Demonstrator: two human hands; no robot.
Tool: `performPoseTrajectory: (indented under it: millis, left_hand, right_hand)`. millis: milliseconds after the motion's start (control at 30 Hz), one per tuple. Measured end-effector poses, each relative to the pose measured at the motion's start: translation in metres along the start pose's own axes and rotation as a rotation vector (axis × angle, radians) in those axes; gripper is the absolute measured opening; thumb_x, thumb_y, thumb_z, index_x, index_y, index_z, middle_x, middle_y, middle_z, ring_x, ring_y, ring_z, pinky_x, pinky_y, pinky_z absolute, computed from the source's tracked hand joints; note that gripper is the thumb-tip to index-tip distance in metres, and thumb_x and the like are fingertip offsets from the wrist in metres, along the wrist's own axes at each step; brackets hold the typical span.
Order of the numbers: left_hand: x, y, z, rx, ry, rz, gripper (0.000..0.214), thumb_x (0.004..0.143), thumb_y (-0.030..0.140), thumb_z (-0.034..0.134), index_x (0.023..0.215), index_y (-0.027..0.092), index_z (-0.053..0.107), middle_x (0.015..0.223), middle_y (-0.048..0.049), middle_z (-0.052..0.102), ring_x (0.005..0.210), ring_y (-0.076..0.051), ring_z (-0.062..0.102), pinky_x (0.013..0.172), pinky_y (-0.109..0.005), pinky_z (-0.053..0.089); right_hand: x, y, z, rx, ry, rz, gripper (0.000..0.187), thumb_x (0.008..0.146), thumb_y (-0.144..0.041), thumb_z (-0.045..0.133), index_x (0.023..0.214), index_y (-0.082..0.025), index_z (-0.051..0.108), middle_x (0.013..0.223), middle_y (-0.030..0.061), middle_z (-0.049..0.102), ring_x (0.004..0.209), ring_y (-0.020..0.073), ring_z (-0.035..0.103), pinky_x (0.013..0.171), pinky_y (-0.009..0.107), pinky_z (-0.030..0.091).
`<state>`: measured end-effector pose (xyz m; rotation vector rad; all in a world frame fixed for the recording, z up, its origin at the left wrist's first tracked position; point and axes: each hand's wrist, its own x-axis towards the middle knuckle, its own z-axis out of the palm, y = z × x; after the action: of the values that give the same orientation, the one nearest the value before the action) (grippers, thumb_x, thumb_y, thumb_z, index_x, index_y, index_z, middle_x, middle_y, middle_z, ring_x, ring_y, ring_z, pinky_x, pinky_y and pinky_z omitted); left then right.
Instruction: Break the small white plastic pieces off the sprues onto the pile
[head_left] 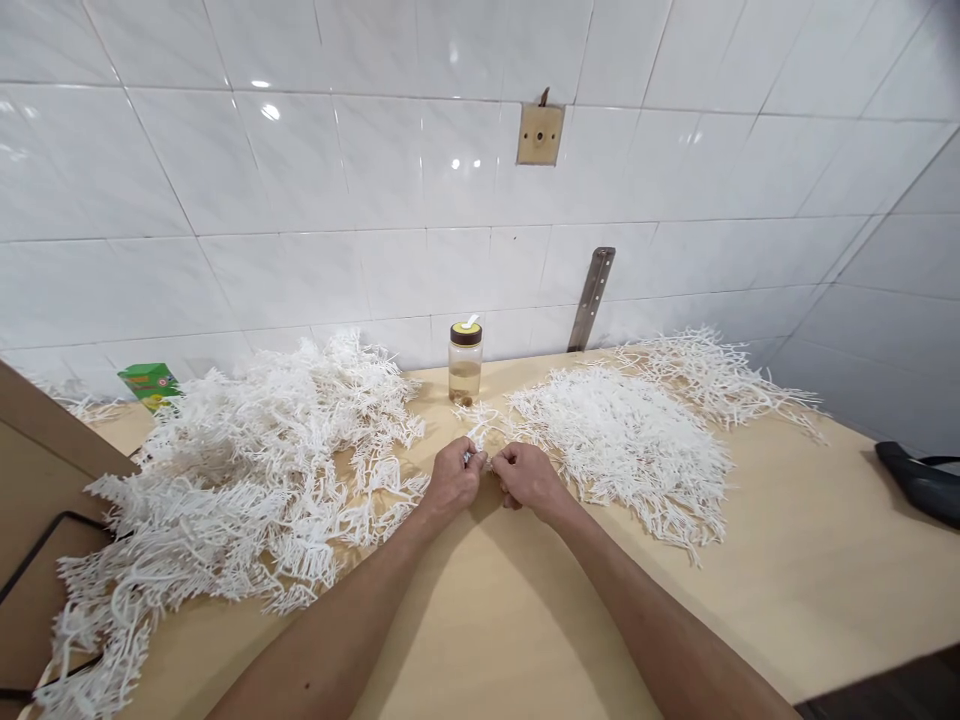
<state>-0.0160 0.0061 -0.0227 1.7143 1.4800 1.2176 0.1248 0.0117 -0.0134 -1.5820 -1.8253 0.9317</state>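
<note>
My left hand is closed in a pinch on a white branched strand piece, whose thin tips stick out above the fingers. Close beside it, my right hand is also closed, thumb and forefinger pressed together near that piece; what lies in its pinch is hidden. To the left spreads a tall, tangled heap of similar white branched pieces. At the right, a flatter pile of short, loose white strands lies close to my right hand. A few small white bits rest just beyond my fingers.
A clear bottle with a dark, yellow-topped lid stands behind my hands on the wooden table. More white strands lie at the back right. There are also a green box, a metal bracket and a black object.
</note>
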Motion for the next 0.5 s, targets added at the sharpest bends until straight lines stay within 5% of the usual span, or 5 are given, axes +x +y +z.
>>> performPoseTrajectory:
  millis: [200,500]
  left_hand:
    - [-0.001,0.004,-0.004,0.016,0.111,0.101,0.017,0.081,0.030,0.052,0.067,0.020,0.047,0.060,0.0043,0.043,0.060,-0.013,0.039,0.061,-0.026,0.032]
    - [0.003,-0.001,-0.005,-0.089,0.072,-0.053,0.025,0.080,0.039,0.055,0.066,0.019,0.050,0.054,0.0066,0.039,0.055,-0.011,0.037,0.057,-0.024,0.030]
  right_hand:
    - [0.005,0.005,-0.008,-0.399,0.386,-0.170,0.013,0.082,-0.008,0.049,0.075,-0.017,0.055,0.080,0.0113,0.067,0.073,0.0198,0.065,0.063,0.027,0.042]
    - [0.006,0.014,-0.015,0.272,0.166,0.006,0.007,0.080,-0.026,0.058,0.081,-0.020,0.055,0.057,-0.0054,0.057,0.033,0.0105,0.050,0.038,0.023,0.041]
